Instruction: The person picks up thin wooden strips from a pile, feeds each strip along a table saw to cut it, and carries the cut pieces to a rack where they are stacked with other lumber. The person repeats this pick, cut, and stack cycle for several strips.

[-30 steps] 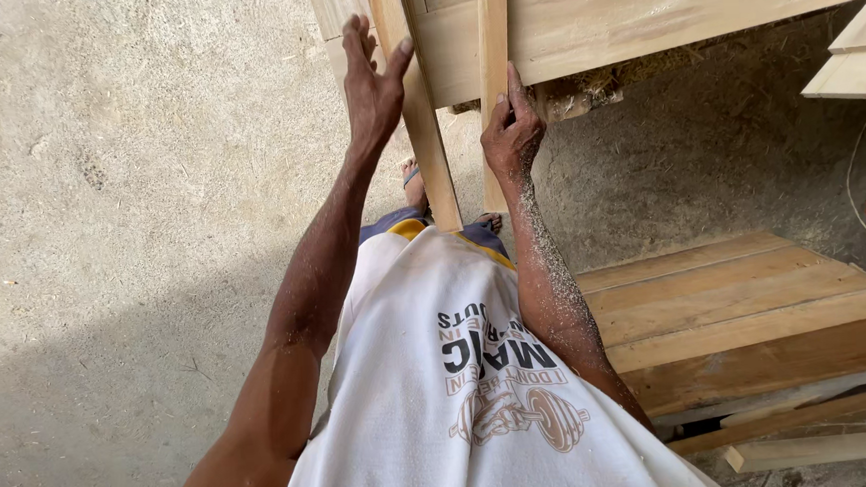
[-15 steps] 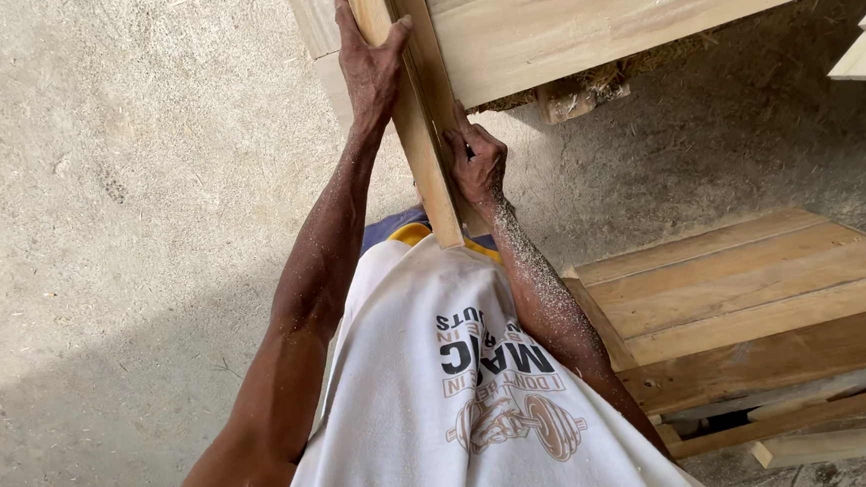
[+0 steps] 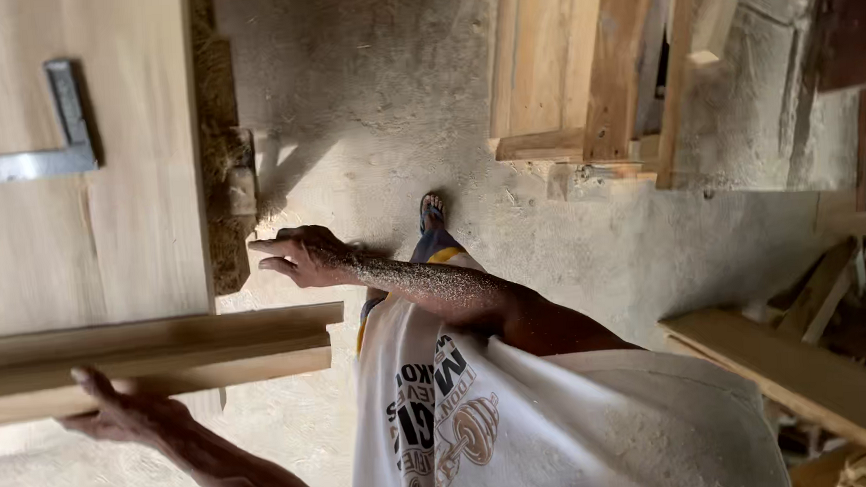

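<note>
Two long pale wooden strips (image 3: 159,356) lie side by side across the edge of a broad wooden workbench top (image 3: 103,254). My left hand (image 3: 118,415) grips the strips from the near side, thumb on top. My right hand (image 3: 303,254) hovers just off the bench's rough edge above the strips' end, fingers stretched out and holding nothing. Sawdust covers its forearm. A metal try square (image 3: 56,146) rests flat on the bench top.
Dusty concrete floor (image 3: 373,87) lies below, with my sandalled foot (image 3: 432,213) on it. A stack of framed wooden boards (image 3: 582,64) stands beyond it. More planks and offcuts (image 3: 811,371) pile up at the right.
The view has swung round to the bench. My right hand has let go of the strips and opened. My left hand still holds them, now lying on the bench edge.
</note>
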